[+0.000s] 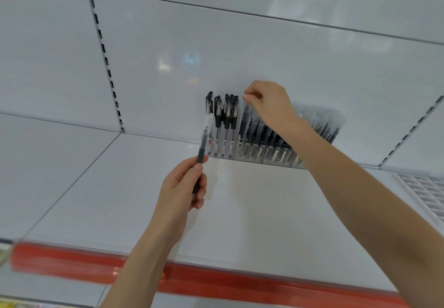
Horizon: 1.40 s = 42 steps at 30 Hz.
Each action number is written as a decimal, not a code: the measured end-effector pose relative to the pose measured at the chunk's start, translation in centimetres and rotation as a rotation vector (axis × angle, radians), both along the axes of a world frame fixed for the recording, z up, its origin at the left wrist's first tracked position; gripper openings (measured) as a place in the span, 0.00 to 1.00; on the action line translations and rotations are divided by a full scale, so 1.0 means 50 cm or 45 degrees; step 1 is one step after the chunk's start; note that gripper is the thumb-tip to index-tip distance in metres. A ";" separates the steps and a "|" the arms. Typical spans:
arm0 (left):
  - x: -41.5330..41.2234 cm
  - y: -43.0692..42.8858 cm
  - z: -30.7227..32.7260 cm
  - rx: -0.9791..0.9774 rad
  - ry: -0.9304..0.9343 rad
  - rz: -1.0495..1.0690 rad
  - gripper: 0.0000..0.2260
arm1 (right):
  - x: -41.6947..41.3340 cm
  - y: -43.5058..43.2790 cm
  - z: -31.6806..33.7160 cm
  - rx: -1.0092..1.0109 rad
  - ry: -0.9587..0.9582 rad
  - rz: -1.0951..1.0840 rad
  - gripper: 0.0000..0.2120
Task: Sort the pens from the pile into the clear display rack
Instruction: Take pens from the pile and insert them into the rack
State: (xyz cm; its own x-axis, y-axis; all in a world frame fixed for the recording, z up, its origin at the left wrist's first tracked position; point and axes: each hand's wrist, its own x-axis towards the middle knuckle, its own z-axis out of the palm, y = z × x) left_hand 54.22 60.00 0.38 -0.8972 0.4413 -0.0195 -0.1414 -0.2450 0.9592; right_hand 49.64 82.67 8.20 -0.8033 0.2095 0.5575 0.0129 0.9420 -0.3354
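White shelf (252, 211) is seen, with the clear display rack (240, 155) set at its far edge against the back panel (240, 43), many pens stood in its compartments. The right hand (269, 105) is held over the rack, fingertips pinched on the top of a dark pen (245, 120) standing there. The left hand (182, 187) is curled round a clear-capped pen (204, 139), near and left of the rack. No pile is visible. Neighbouring pens could be knocked askew, or the light rack tipped, if the pinched pen is dragged sideways
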 end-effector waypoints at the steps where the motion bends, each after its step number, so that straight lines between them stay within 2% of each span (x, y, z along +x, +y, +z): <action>1: 0.000 0.001 0.001 0.002 0.003 -0.004 0.10 | 0.000 0.000 0.003 -0.008 -0.021 0.007 0.09; 7: -0.001 0.003 -0.001 -0.005 0.015 -0.014 0.10 | -0.005 0.005 0.022 -0.073 -0.094 -0.024 0.07; 21: -0.001 -0.001 -0.006 -0.003 0.010 0.002 0.10 | -0.008 -0.007 0.048 0.131 -0.253 -0.066 0.09; 25: -0.001 -0.002 -0.008 -0.004 0.019 0.005 0.09 | -0.004 -0.013 0.040 0.232 -0.370 0.007 0.07; 31: -0.001 -0.005 -0.010 -0.008 0.024 0.007 0.09 | 0.002 -0.004 0.023 0.172 -0.296 0.017 0.08; 33: 0.000 -0.001 -0.009 -0.006 0.028 -0.006 0.09 | 0.010 -0.007 0.025 0.099 -0.241 0.034 0.09; 35: 0.001 0.000 -0.006 -0.004 0.047 -0.015 0.09 | 0.031 -0.015 0.031 -0.064 -0.050 0.006 0.11; 37: 0.000 0.003 -0.003 -0.007 0.080 -0.019 0.09 | 0.065 -0.031 0.035 -0.351 0.151 0.010 0.08; 38: -0.001 0.007 -0.002 -0.011 0.098 -0.023 0.09 | 0.083 -0.041 0.034 -0.530 0.170 0.044 0.06; 40: -0.001 0.019 0.001 -0.023 0.139 -0.043 0.10 | 0.116 -0.069 0.024 -0.816 0.029 0.173 0.03; 42: 0.002 0.033 0.005 -0.049 0.194 -0.085 0.09 | 0.137 -0.093 0.005 -0.974 -0.119 0.297 0.05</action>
